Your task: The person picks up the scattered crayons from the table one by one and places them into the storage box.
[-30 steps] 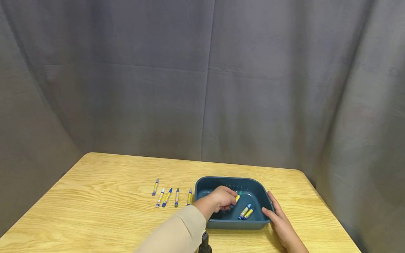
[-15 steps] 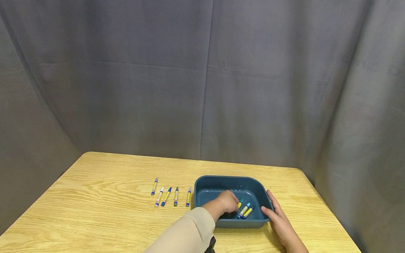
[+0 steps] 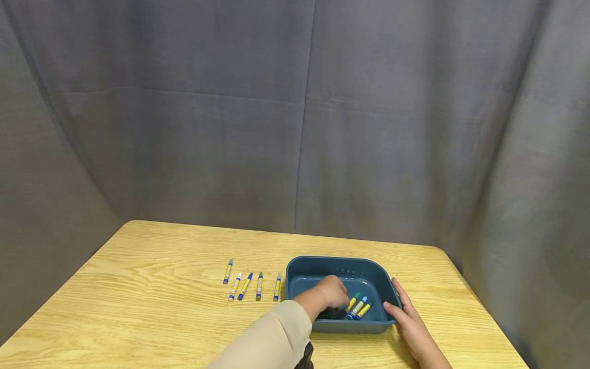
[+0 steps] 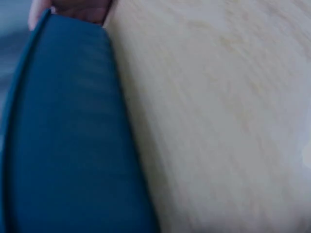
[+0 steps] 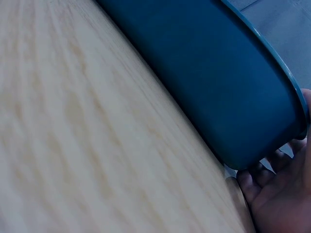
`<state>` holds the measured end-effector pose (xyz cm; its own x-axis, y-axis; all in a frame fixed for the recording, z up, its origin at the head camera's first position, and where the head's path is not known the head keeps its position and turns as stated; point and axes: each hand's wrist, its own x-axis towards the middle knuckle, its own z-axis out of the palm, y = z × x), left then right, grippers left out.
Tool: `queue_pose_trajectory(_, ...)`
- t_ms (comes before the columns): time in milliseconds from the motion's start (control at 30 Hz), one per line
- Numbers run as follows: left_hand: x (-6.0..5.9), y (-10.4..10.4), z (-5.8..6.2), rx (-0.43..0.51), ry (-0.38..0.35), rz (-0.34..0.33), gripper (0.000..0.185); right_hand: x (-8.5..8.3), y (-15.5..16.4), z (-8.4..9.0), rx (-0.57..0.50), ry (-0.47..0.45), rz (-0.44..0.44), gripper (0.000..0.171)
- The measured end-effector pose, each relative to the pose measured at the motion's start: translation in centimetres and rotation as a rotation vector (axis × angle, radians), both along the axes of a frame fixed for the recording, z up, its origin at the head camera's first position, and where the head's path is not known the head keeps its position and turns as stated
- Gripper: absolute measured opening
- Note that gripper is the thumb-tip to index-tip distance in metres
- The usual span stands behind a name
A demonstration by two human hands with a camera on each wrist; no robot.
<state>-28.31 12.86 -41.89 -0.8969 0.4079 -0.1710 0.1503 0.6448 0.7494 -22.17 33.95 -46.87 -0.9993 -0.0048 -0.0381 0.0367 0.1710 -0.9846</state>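
My left hand (image 3: 333, 292) reaches over the near rim into a dark teal plastic bin (image 3: 341, 327), its fingers curled. Close to its fingertips lies a green-tipped crayon (image 3: 353, 301); whether the fingers pinch it is hidden. Beside that crayon lie a light-blue-tipped crayon (image 3: 357, 308) and a dark blue crayon (image 3: 363, 310), side by side on the bin floor. At the bin's right end, my right hand (image 3: 412, 325) grips the wall, thumb over the rim and fingers along the outside. In the right wrist view its fingers reach under the bin's corner.
Left of the bin several crayons lie on the wooden table (image 3: 152, 297), among them a blue crayon (image 3: 245, 286) and a white-tipped crayon (image 3: 235, 286). One grey-tipped crayon (image 3: 277, 287) is close to the bin's left wall. A grey curtain (image 3: 230, 154) hangs behind.
The green-tipped crayon, earlier held in the left hand, now lies lower in the bin, beside the other two. The left hand has shifted slightly right and nearer. The right hand keeps its grip.
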Motion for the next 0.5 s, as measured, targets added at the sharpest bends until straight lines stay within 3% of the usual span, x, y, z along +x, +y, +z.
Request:
queue_pose_trajectory(333, -1.1, -4.0, 2.0, 0.28, -0.095, 0.05, 0.036, 0.0, 0.1, 0.1, 0.016, -0.02, 0.006, 0.077)
queue_pose_trajectory(500, -1.8, -7.2, 3.2, 0.339, -0.09, 0.063, 0.039, 0.0, 0.2, 0.0, 0.014, -0.02, 0.005, 0.077)
